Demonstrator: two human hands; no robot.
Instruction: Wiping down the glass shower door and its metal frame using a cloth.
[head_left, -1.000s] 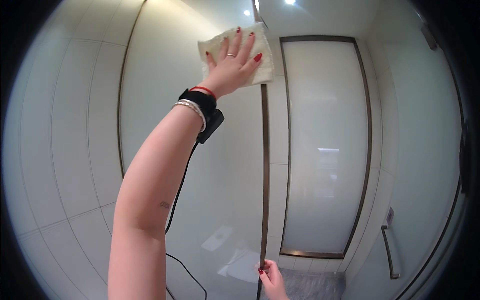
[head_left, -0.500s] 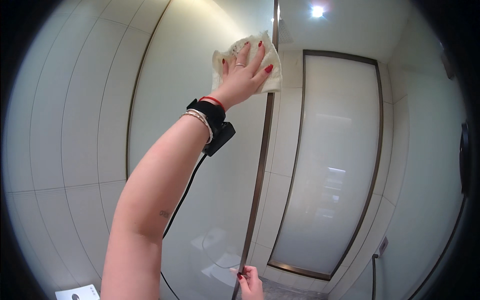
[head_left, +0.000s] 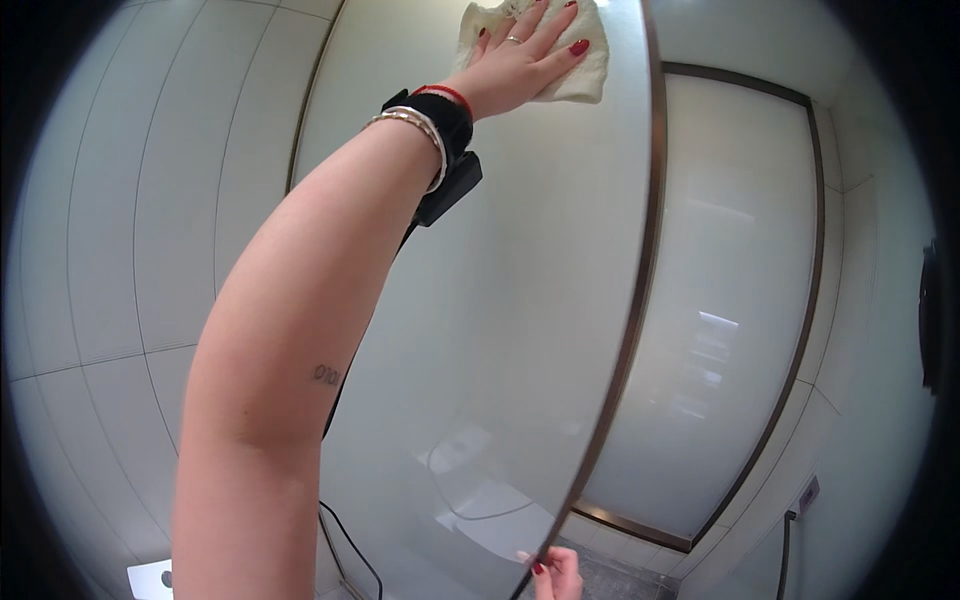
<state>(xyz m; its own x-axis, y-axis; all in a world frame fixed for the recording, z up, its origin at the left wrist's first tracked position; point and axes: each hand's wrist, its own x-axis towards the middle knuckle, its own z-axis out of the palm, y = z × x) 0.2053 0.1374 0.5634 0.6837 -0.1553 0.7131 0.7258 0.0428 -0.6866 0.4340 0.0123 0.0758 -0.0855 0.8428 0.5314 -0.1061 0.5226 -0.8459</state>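
Cloth (head_left: 588, 82) under left hand (head_left: 500, 75), fingers (head_left: 548, 32) spread, right hand (head_left: 564, 572) in pinch on frame (head_left: 648, 230), cable (head_left: 352, 541) partly behind forearm (head_left: 315, 245)

Cloth (head_left: 588, 78): between left hand (head_left: 505, 72) and panel (head_left: 520, 300). Right hand (head_left: 562, 574): panel's edge, low. Wall (head_left: 110, 250): left. Pane (head_left: 740, 270): right.

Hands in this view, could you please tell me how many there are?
2: the left hand spread on the pale cloth near the top; the right hand holding the dark edge of the glass panel below, partly cut off.
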